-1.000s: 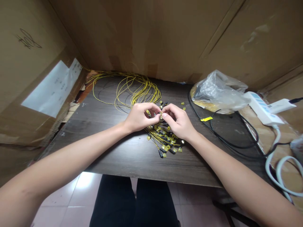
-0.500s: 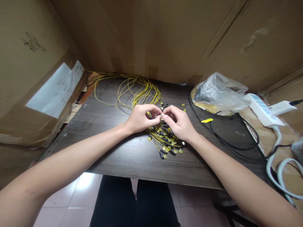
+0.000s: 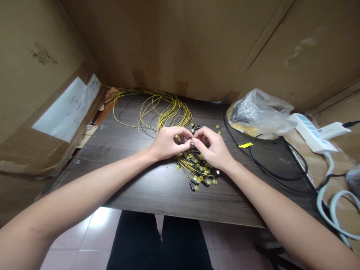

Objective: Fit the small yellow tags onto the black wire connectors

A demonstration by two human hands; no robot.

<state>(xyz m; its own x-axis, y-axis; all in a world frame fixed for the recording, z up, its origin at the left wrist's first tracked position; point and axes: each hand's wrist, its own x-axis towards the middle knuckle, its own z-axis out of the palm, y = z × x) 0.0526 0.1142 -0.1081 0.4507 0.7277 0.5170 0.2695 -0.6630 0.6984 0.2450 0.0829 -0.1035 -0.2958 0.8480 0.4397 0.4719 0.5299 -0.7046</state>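
Two hands, ours: left hand (image 3: 165, 144) and right hand (image 3: 212, 148) grips pinched on small black connector (image 3: 192, 139) of thin yellow fibre cable bundle (image 3: 168, 112), mid dark wood counter (image 3: 146, 183). Light, fragile, likely kink-prone; we hold connector body, not strand.

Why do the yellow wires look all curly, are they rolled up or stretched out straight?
Rolled up. The yellow wires lie in loose overlapping loops on the dark table, their ends bunched beneath both hands.

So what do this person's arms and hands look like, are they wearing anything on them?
Nothing is worn: the left hand and right hand are bare, with no gloves, rings or watch showing. Both forearms are bare too, with no sleeves in view.
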